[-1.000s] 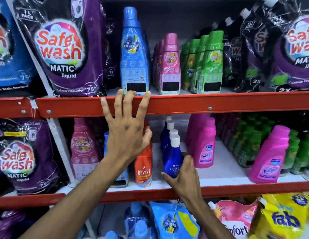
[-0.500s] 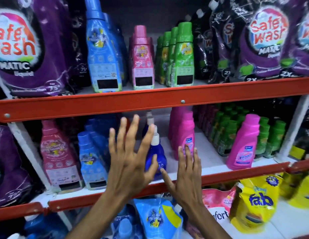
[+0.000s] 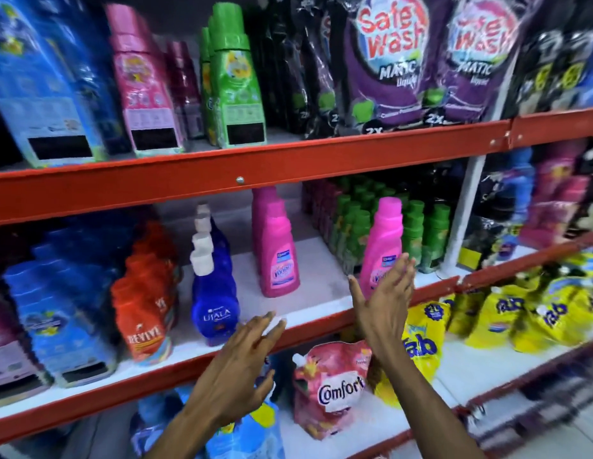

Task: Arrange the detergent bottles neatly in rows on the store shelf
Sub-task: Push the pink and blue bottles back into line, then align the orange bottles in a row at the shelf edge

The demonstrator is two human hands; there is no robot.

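Both hands are up in front of the middle shelf (image 3: 315,286) and neither has hold of anything. The left hand (image 3: 242,366) hangs low with fingers spread loose, its tips at the red front rail just right of the blue Ujala bottle (image 3: 215,303). The right hand (image 3: 384,299) is raised higher, palm flat and open, fingers together, just in front of the right-hand pink Vanish bottle (image 3: 383,240), though whether it touches I cannot tell. That bottle stands alone near the green bottles (image 3: 358,223); a second pink Vanish bottle (image 3: 276,250) stands well apart to its left, bare white shelf between them. Orange Revive bottles (image 3: 146,313) file back left of the blue one.
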